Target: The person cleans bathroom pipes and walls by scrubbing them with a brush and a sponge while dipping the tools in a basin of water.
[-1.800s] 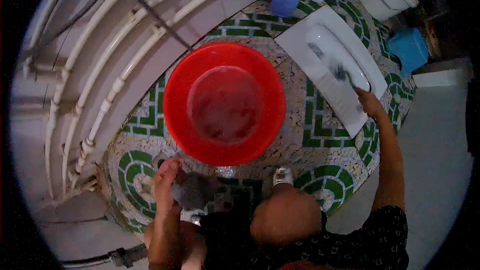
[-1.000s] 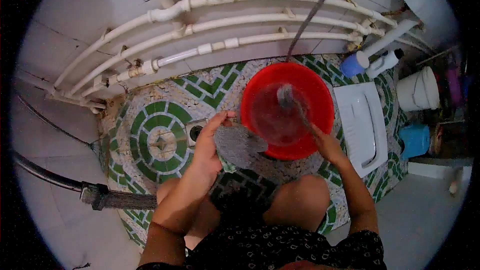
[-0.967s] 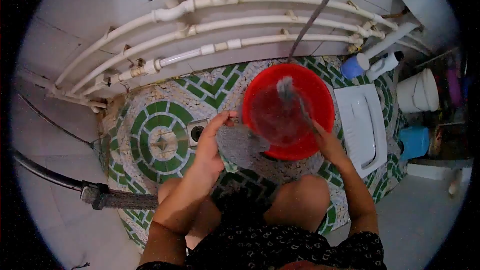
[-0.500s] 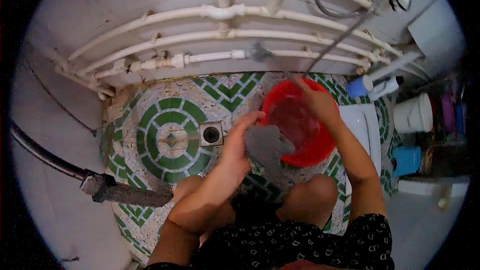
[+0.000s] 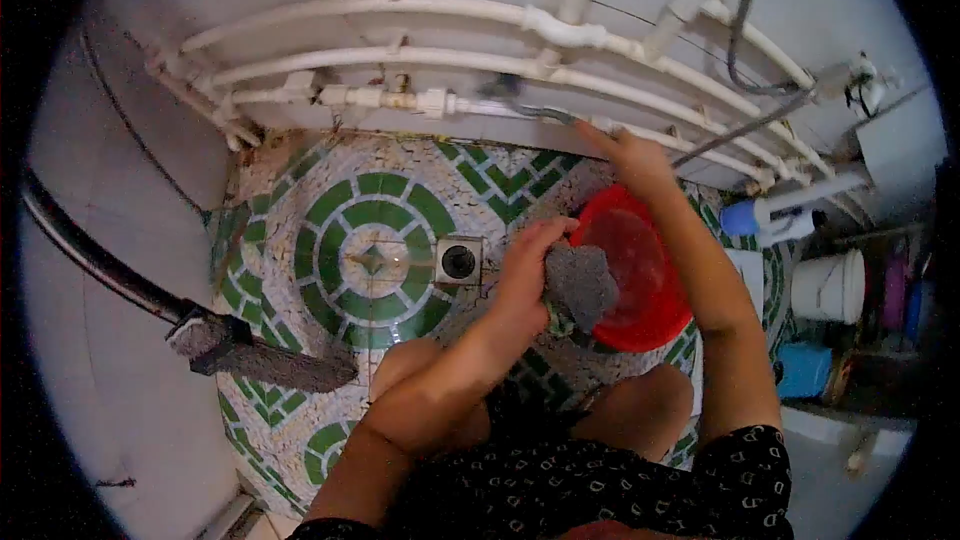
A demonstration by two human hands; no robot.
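My left hand (image 5: 535, 265) is closed at the left rim of a red basin (image 5: 660, 315), with a grey, rough, sponge-like piece (image 5: 580, 285) against its palm side. The fingertips lie close to the rim; whether they touch it I cannot tell. Inside the basin there is cloudy liquid. Out past the basin's far side, my right hand (image 5: 632, 158) grips the thin grey handle of a brush (image 5: 545, 113). Its dark head is blurred and lies over the lowest white pipe (image 5: 475, 106) along the wall.
More white pipes (image 5: 450, 8) run across the wall above. A square floor drain (image 5: 459, 261) lies left of my left hand. At left, a mop-like head on a black pole (image 5: 290, 360) reaches over the tiles. To the right stand a white bucket (image 5: 828, 287) and a blue container (image 5: 803, 370).
The brush in my right hand has moved up to the pipe, away from the basin. My view has shifted left, so the basin and my left hand appear further right.
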